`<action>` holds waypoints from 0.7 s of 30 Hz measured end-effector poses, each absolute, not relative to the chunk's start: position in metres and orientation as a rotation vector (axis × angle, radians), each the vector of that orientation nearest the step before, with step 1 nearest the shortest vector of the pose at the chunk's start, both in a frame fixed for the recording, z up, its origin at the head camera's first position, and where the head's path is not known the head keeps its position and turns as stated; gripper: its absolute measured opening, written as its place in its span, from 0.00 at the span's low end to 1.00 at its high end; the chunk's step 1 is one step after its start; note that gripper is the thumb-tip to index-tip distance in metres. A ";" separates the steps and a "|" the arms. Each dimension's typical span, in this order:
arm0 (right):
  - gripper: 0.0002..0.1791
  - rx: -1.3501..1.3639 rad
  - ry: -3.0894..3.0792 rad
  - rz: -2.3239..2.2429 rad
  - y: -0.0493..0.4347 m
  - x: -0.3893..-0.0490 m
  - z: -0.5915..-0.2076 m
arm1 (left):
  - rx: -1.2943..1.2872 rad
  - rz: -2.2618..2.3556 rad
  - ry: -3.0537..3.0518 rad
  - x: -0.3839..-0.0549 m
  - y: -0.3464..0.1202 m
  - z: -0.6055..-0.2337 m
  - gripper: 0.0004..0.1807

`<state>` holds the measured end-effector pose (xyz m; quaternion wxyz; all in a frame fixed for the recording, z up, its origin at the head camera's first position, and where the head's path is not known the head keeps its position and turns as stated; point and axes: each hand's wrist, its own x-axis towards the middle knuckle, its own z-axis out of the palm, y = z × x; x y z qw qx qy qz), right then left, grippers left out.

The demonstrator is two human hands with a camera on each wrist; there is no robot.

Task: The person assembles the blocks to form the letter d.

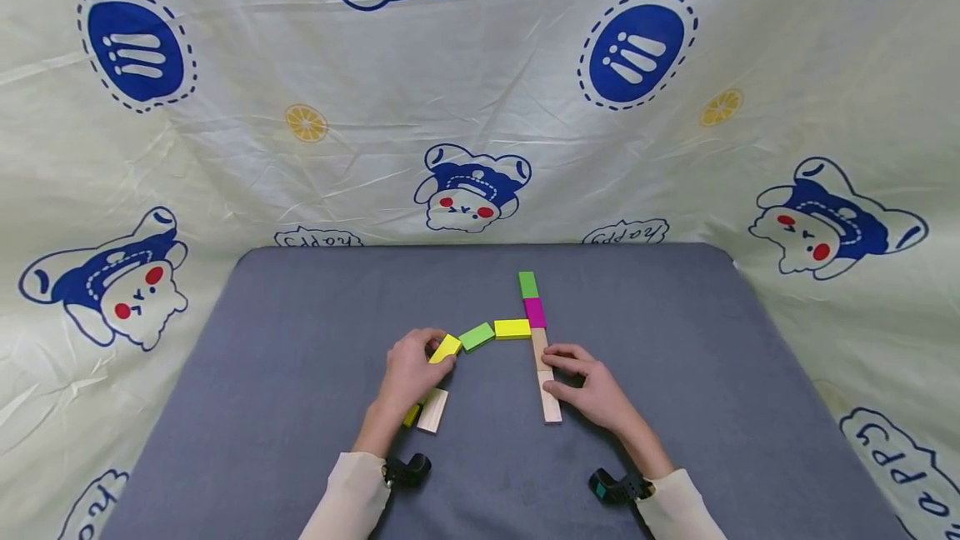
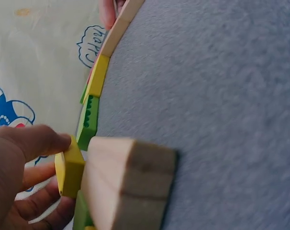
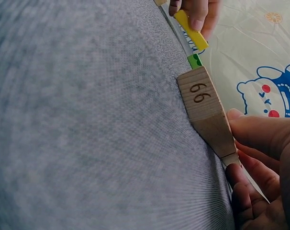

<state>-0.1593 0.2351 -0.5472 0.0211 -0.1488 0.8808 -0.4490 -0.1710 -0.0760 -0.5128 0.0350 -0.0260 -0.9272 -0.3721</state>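
Pale sleeves [image 1: 348, 494] nearest, black wrist straps [image 1: 408, 470] worn at the cuffs; grey-covered desk [image 1: 300, 315] beyond. Left hand [image 1: 408, 369]: yellow block [image 1: 446, 347] pinched between thumb and fingers, parted only by the block. Held block set at a slant, far end just beside the green block [image 1: 477, 337]; contact cannot be told. Next along, another yellow block [image 1: 513, 329], touching a straight row [image 1: 540, 347] of green, magenta and two plain wooden pieces. Right hand [image 1: 588, 386]: fingers loosely bent and parted, nothing gripped; row touched from its right side. Close by the left hand, loose plain block [image 1: 432, 412] beside a partly covered yellowish block [image 1: 412, 415].

Step in hand judged to be the fitting of the held block to the green one. Best kept level, its end eased up without pushing, since pressure would likely be passed along to the row. Light touch advised at right: row steadied, not shoved. For release, thumb and fingers best parted evenly and lifted straight up.
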 end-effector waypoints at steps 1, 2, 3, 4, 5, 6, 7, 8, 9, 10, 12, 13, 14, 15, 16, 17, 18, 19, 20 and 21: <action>0.23 -0.461 2.728 -1.394 0.235 -0.159 -0.547 | -0.066 -1.132 -2.856 -0.171 -0.075 -0.514 0.18; 0.24 -0.463 2.726 -1.395 0.235 -0.159 -0.547 | -0.054 -1.119 -2.862 -0.171 -0.074 -0.515 0.18; 0.24 -0.468 2.728 -1.395 0.235 -0.159 -0.548 | -0.044 -1.109 -2.865 -0.171 -0.073 -0.516 0.18; 0.24 -0.462 2.727 -1.398 0.235 -0.159 -0.547 | -0.034 -1.095 -2.870 -0.171 -0.073 -0.517 0.18; 0.23 -0.469 2.732 -1.396 0.235 -0.159 -0.548 | -0.028 -1.085 -2.872 -0.171 -0.072 -0.519 0.18; 0.23 -0.475 2.736 -1.394 0.235 -0.159 -0.548 | -0.024 -1.078 -2.872 -0.171 -0.071 -0.520 0.17; 0.23 -0.478 2.740 -1.393 0.234 -0.159 -0.547 | -0.023 -1.069 -2.873 -0.172 -0.071 -0.521 0.17; 0.23 -0.476 2.742 -1.394 0.234 -0.160 -0.547 | -0.024 -1.063 -2.872 -0.172 -0.070 -0.522 0.17; 0.23 -0.474 2.742 -1.395 0.234 -0.160 -0.547 | -0.023 -1.061 -2.873 -0.172 -0.070 -0.522 0.17; 0.23 -0.471 2.742 -1.391 0.234 -0.160 -0.547 | -0.022 -1.058 -2.874 -0.172 -0.070 -0.522 0.17; 0.24 -0.457 2.738 -1.386 0.234 -0.159 -0.546 | -0.022 -1.054 -2.880 -0.172 -0.069 -0.521 0.18; 0.24 -0.446 2.734 -1.387 0.234 -0.159 -0.546 | -0.024 -1.050 -2.887 -0.172 -0.069 -0.521 0.18; 0.24 -0.440 2.730 -1.387 0.234 -0.159 -0.546 | -0.026 -1.049 -2.895 -0.171 -0.069 -0.520 0.19; 0.24 -0.441 2.728 -1.388 0.234 -0.158 -0.546 | -0.029 -1.048 -2.904 -0.171 -0.069 -0.519 0.19; 0.24 -0.440 2.728 -1.388 0.234 -0.158 -0.545 | -0.034 -1.049 -2.913 -0.171 -0.069 -0.518 0.20; 0.24 -0.439 2.726 -1.392 0.234 -0.158 -0.545 | -0.039 -1.052 -2.921 -0.171 -0.070 -0.518 0.20; 0.24 -0.442 2.726 -1.394 0.234 -0.158 -0.545 | -0.043 -1.055 -2.928 -0.171 -0.070 -0.517 0.20; 0.24 -0.442 2.728 -1.392 0.234 -0.158 -0.545 | -0.048 -1.061 -2.933 -0.171 -0.070 -0.516 0.20; 0.24 -0.443 2.729 -1.391 0.234 -0.158 -0.545 | -0.053 -1.064 -2.936 -0.171 -0.071 -0.516 0.20; 0.24 -0.443 2.731 -1.391 0.234 -0.158 -0.545 | -0.058 -1.069 -2.938 -0.171 -0.071 -0.515 0.20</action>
